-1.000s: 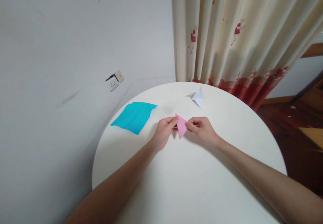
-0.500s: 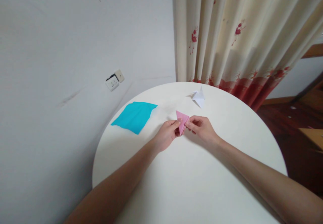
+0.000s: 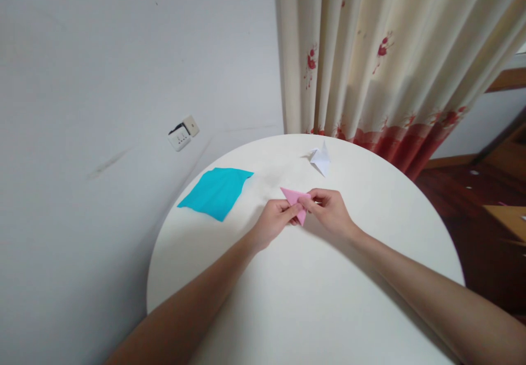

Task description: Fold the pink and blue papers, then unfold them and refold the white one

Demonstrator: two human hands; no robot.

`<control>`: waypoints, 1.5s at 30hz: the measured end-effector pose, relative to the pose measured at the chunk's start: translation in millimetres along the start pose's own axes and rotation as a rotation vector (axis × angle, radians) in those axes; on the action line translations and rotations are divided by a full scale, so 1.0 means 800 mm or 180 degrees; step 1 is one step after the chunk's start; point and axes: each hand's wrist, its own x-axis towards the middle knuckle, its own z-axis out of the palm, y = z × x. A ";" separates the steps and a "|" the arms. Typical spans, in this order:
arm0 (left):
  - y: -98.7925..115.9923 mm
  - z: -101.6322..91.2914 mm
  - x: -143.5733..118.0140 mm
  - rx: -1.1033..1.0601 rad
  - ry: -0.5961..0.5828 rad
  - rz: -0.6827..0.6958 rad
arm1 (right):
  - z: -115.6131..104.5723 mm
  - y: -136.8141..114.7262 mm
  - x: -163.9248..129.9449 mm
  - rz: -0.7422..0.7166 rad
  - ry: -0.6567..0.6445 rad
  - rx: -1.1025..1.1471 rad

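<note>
Pink folded paper (image 3: 296, 199) pinched between both hands, mid-frame, just above white round table (image 3: 312, 299).

Left hand (image 3: 274, 223) grip closed on lower left edge, right hand (image 3: 331, 210) grip closed on right corner. Likely light, thin, creases easily; best held at folded edges. Blue sheet (image 3: 216, 191) left, white folded figure (image 3: 321, 158) upper centre, both well apart. Open table room below; rim far off.
</note>
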 end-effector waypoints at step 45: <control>-0.006 0.004 -0.005 0.0264 -0.0060 -0.0112 | 0.008 0.003 0.001 0.0529 0.0145 0.0492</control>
